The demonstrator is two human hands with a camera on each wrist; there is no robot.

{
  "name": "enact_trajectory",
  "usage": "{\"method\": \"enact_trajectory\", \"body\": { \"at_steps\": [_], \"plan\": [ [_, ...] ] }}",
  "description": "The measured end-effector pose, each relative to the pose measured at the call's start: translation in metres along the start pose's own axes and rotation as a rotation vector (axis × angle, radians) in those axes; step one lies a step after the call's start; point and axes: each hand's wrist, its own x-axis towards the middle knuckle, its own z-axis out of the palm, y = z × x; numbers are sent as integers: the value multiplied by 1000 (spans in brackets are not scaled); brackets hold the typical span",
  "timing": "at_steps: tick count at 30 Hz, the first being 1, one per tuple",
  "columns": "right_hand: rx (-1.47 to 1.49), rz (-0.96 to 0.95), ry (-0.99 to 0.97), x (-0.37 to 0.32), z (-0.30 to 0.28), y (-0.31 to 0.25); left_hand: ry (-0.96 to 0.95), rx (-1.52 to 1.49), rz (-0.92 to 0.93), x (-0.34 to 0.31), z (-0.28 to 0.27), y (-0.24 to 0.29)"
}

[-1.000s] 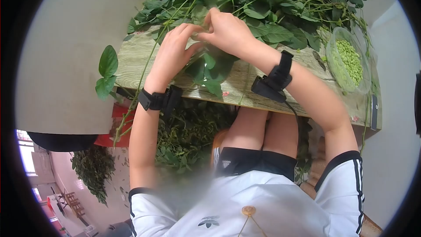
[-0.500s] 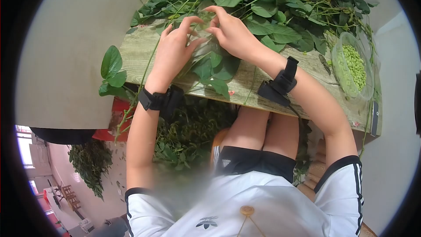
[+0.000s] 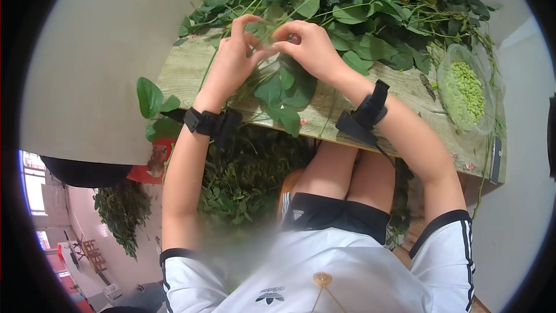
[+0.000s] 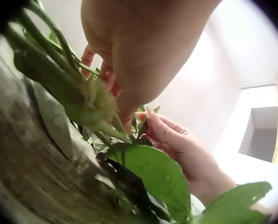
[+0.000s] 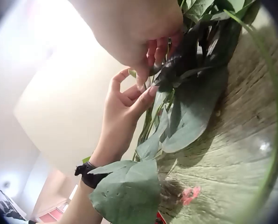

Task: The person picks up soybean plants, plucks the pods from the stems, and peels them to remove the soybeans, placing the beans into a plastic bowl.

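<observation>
A heap of leafy soybean stalks [image 3: 347,0] covers the far part of a wooden table [image 3: 185,75]. Both hands meet over its near side. My left hand [image 3: 249,40] has its thumb and fingers curled round a stalk with a fuzzy green pod [image 4: 97,100]. My right hand [image 3: 289,37] pinches the same pod [image 5: 176,60] from the other side, its fingertips almost touching the left thumb [image 5: 146,95]. In the left wrist view the right hand [image 4: 176,140] shows behind a large leaf [image 4: 153,172]. Leaves partly hide the pod in the head view.
A clear bowl [image 3: 446,64] of shelled green beans stands at the table's right end. A dark flat object [image 3: 495,150] lies at the right front corner. More stalks are piled on the floor [image 3: 243,179] under the table, by my knees. A red object [image 3: 153,165] sits at the lower left.
The fingers of both hands, spread half a second ago, have curled in toward each other round the pod. The stalk's hanging leaves at the table's left edge have dropped lower.
</observation>
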Motion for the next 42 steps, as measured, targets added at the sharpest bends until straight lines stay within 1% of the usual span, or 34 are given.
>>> {"method": "enact_trajectory", "body": {
  "at_steps": [1,2,3,4,5,6,8,9,11,12,14,16,17,18,19,20,21,22,23,24,25,26,27,28,30,31,32,34,35,37,39,40,41,42],
  "plan": [
    [21,24,47,0,0,0,-11,11,-44,1,1,1],
    [18,22,52,0,-2,2,-11,11,-39,3,3,-9],
    [281,195,76,0,-4,4,-34,128,95,5,5,-23],
    [546,370,98,-1,-3,8,-57,245,227,8,5,-26],
    [691,436,122,-3,0,12,-99,227,191,12,7,-29],
    [691,431,122,-4,0,16,-96,230,194,15,7,-31],
    [767,508,150,-6,-2,18,-153,227,176,23,6,-29],
    [753,497,181,-8,-3,19,-154,231,176,26,7,-27],
    [788,485,216,-15,-8,13,-181,234,270,35,11,-27],
    [818,476,252,-19,-13,10,-180,234,274,38,14,-26],
    [801,456,252,-24,-17,17,-230,309,375,45,17,-15],
    [923,469,269,-30,-22,19,-239,292,382,46,20,-10],
    [943,474,353,-34,-25,15,-250,352,380,50,18,-19],
    [991,431,339,-34,-35,22,-262,412,375,53,14,-27],
    [984,377,349,-36,-50,20,-327,538,293,55,3,-39],
    [976,321,361,-39,-68,17,-212,512,347,47,-5,-43],
    [889,300,274,-43,-88,18,-165,474,341,42,-8,-46],
    [678,389,223,-52,-105,8,-122,439,338,40,-11,-44],
    [381,414,145,-60,-121,4,-127,443,346,38,-13,-31],
    [80,432,61,-66,-133,3,-189,451,272,37,-16,-18],
    [78,427,61,-74,-142,2,-247,457,197,37,-18,-8],
    [-145,387,76,-84,-148,1,-243,457,196,38,-18,-10],
    [-367,346,90,-93,-153,1,-249,321,176,39,-16,-12],
    [-369,346,87,-101,-157,1,-255,183,155,38,-14,-15],
    [-617,272,86,-117,-163,2,-229,119,151,30,-7,-19],
    [-650,249,46,-124,-164,1,-198,60,155,29,-6,-19],
    [-654,252,50,-129,-163,0,-200,57,160,26,-4,-19],
    [-1063,119,-8,-138,-160,-6,-169,57,200,24,-3,-19],
    [-1069,122,-5,-134,-153,-14,-169,53,206,24,-2,-19],
    [-970,-170,142,-119,-123,-30,-131,55,215,22,0,-20],
    [-908,-353,211,-94,-88,-44,-124,21,218,17,1,-14],
    [-984,-416,219,-81,-72,-47,-114,4,218,15,-3,-11],
    [-976,-390,212,-70,-55,-41,-141,74,196,13,-7,-11],
    [-963,-367,207,-57,-40,-36,-85,50,219,10,-8,-13]
  ]
}}
